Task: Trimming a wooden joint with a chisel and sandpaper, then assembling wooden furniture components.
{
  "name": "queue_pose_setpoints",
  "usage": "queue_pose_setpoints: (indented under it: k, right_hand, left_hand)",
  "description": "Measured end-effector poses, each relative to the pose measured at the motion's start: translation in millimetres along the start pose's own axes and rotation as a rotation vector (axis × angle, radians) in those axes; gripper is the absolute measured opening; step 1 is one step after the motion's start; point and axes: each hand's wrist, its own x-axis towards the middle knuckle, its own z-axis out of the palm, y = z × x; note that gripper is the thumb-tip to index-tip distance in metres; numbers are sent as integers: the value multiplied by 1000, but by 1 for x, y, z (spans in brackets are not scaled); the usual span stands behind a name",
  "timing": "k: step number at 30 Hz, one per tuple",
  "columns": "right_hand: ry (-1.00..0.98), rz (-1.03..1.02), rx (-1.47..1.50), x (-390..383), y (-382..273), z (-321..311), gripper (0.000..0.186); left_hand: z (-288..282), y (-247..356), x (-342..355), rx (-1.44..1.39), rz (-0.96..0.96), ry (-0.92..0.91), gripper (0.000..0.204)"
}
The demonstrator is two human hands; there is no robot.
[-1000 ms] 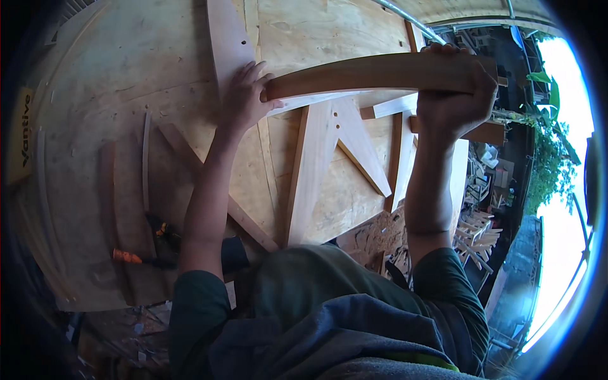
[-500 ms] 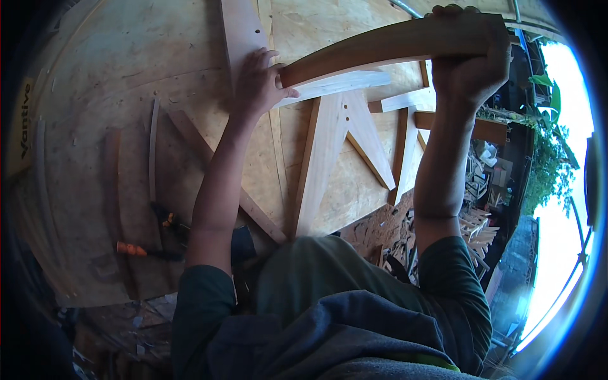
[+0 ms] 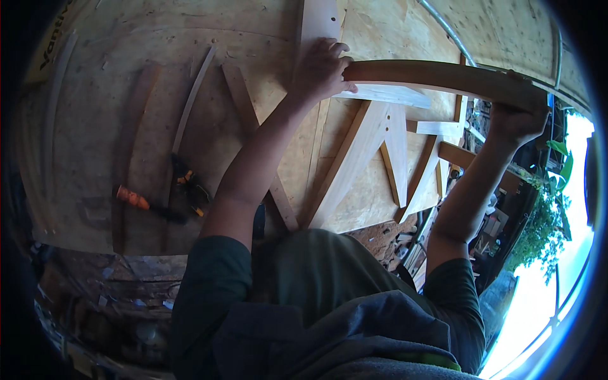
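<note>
A curved wooden piece (image 3: 437, 78) spans between my two hands over the bench. My right hand (image 3: 520, 119) is closed around its far right end from below. At its left end my left hand (image 3: 322, 71) is closed, with fingers curled and the thumb along the wood's end. That hand also rests against an upright plank (image 3: 318, 22) with a small dark hole. Just beneath the curved piece is a pale board (image 3: 396, 95). Nearer to me, an angled wooden frame part (image 3: 354, 161) with two small holes lies on the plywood bench top (image 3: 297, 136).
On the left lie several thin wooden strips (image 3: 193, 95), an orange-handled tool (image 3: 133, 197) and a black-and-yellow hand tool (image 3: 191, 180). More joined wooden parts (image 3: 421, 174) lie at the right. A metal pipe (image 3: 446, 25) runs along the far edge. Scraps litter the ground beyond the bench.
The view has turned, so the bench appears rotated clockwise. Both hands keep hold of the curved piece, which now shows a narrower face and has its right end lower in the picture.
</note>
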Motion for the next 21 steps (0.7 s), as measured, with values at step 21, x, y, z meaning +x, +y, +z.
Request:
queue_pose_setpoints:
  k: [21]
  right_hand:
    - [-257,14,-114,-39,11,71,52]
  left_hand:
    - [-8,-5,-7,42,15,-7,45]
